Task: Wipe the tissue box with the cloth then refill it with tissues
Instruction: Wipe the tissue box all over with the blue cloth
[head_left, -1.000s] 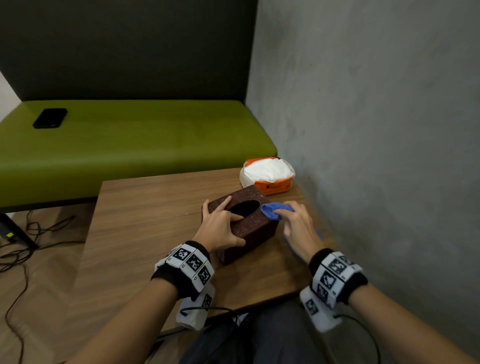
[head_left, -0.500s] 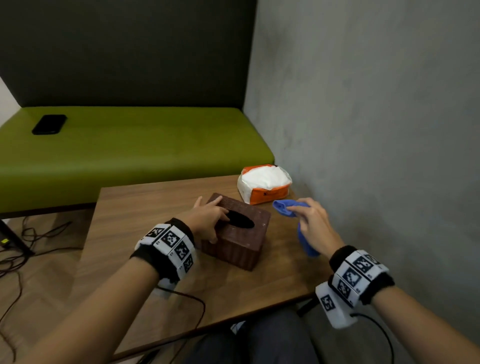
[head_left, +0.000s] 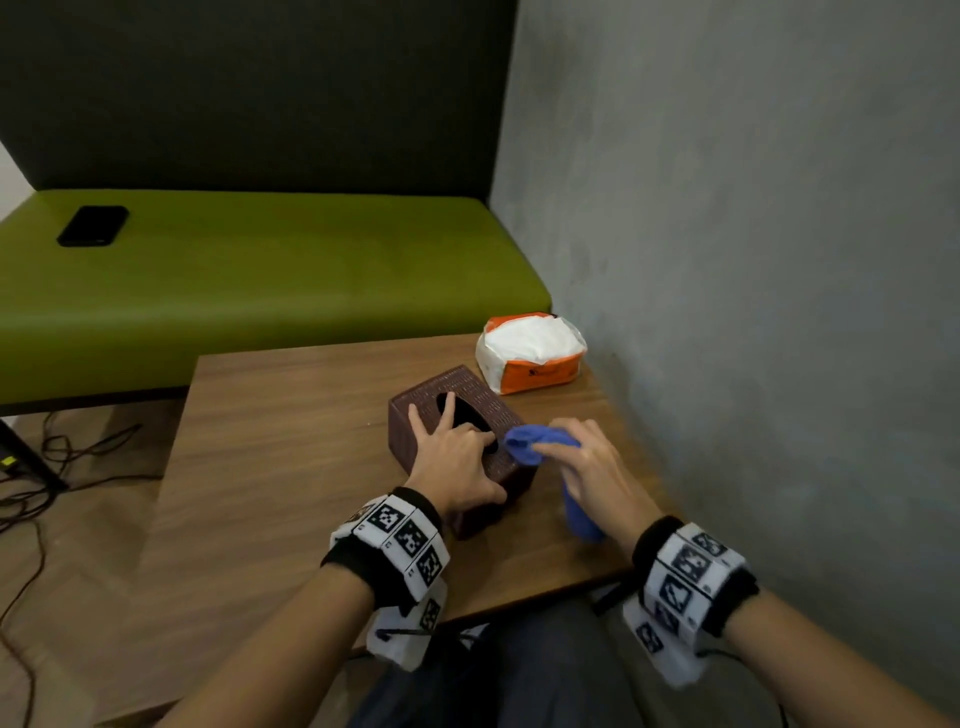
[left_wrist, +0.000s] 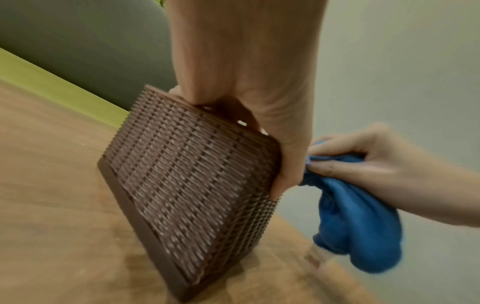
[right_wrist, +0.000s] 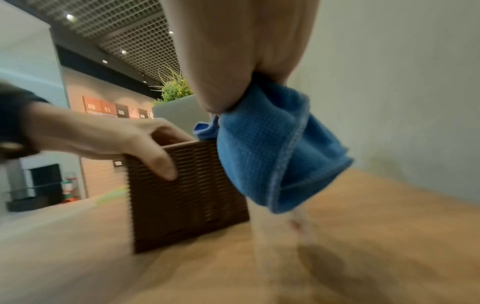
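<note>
Wiping step in hand. Your left hand (head_left: 457, 462) clamps tissue box (head_left: 498, 415) on surface (head_left: 291, 441), fingers hooked in slot. Your right hand (head_left: 587, 462) bunches blue cloth (head_left: 524, 448) at box's near top corner. Next: drag cloth over remaining faces; tissue pack (head_left: 530, 353) waits behind.

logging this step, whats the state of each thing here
brown woven tissue box: on the wooden table, no tissue showing in its slot
left hand: grips the box
blue cloth: bunched, at the box's top edge
right hand: holds the cloth
orange-and-white tissue pack: full
</note>
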